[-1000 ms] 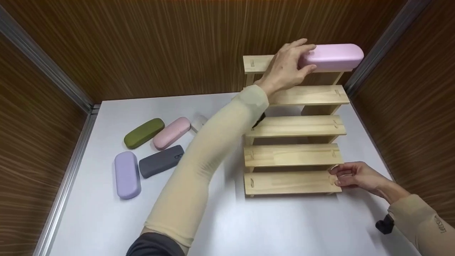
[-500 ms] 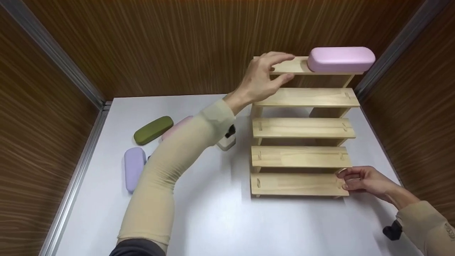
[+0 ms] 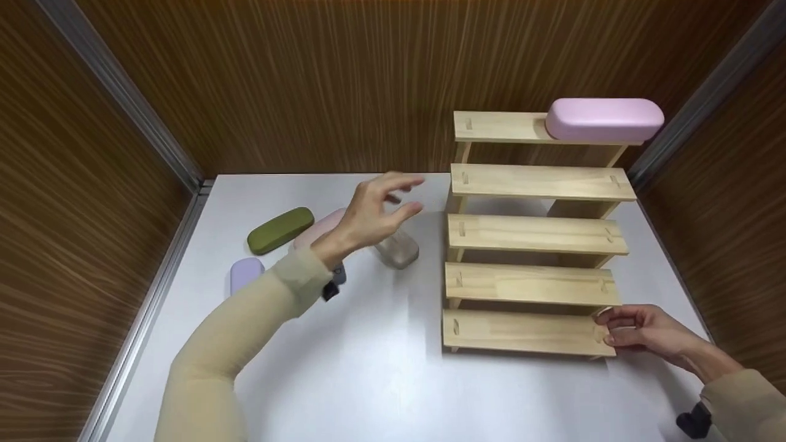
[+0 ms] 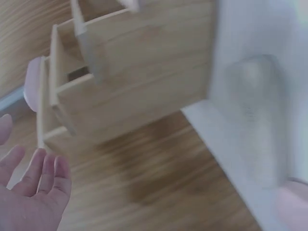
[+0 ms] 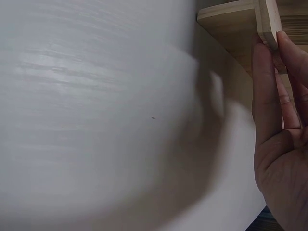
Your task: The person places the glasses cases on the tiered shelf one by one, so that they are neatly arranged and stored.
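Note:
My left hand [image 3: 371, 212] is in the air over the left part of the table, fingers spread and nothing in them. Below it lies a pale greyish glasses case [image 3: 399, 250], blurred in the left wrist view. A pink glasses case [image 3: 315, 229] and a dark grey one [image 3: 339, 274] are partly hidden by my wrist and forearm. With thumb and fingers, my right hand [image 3: 660, 336] pinches the right end of the lowest step of a wooden tiered rack [image 3: 540, 233]. At the right of its top step rests a lilac-pink glasses case [image 3: 605, 120].
An olive green glasses case [image 3: 280, 230] lies at the left, with a lavender one [image 3: 245, 274] below it, partly covered by my sleeve. Wood-grain panels [image 3: 331, 86] enclose the white table [image 3: 368, 380] at the back and sides.
My left hand has let go of the lilac-pink case on the top step and moved left and down over the table. My right hand keeps its hold on the rack.

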`<state>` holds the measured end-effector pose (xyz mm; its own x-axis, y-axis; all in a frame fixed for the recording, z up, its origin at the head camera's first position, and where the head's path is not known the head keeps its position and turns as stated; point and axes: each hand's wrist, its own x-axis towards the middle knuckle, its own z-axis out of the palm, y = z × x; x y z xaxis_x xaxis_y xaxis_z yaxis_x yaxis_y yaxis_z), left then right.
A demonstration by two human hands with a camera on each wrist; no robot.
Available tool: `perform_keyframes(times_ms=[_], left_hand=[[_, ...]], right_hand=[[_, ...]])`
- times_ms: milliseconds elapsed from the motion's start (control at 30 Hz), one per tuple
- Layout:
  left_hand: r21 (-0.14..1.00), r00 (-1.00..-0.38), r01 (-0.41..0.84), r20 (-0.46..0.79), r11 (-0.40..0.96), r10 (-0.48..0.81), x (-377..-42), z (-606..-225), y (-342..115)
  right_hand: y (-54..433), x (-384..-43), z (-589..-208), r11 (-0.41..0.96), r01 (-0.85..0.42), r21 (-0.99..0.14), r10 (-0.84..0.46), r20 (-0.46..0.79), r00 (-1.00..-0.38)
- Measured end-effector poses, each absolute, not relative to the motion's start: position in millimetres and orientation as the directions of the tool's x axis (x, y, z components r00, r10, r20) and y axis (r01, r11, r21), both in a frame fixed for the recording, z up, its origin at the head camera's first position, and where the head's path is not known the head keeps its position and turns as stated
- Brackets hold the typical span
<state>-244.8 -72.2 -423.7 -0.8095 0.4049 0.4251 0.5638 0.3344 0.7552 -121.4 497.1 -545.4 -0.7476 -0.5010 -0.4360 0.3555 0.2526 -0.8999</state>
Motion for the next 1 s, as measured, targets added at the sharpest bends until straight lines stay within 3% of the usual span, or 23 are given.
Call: perform_keyframes(times_ms=[433,1000], left_hand=[[0.838,-0.922,0.364,0.264,0.407,0.283,-202,-478,-157],[0.738,-0.966,0.24,0.117,0.631,0.231,-177,-535,-248]], right_hand=[[501,-120,-546,0.218,0.37,-0.903,-0.521,-0.428,-0.739],[499,-122,-547,0.231,0.377,-0.897,-0.509,-0.442,-0.739]])
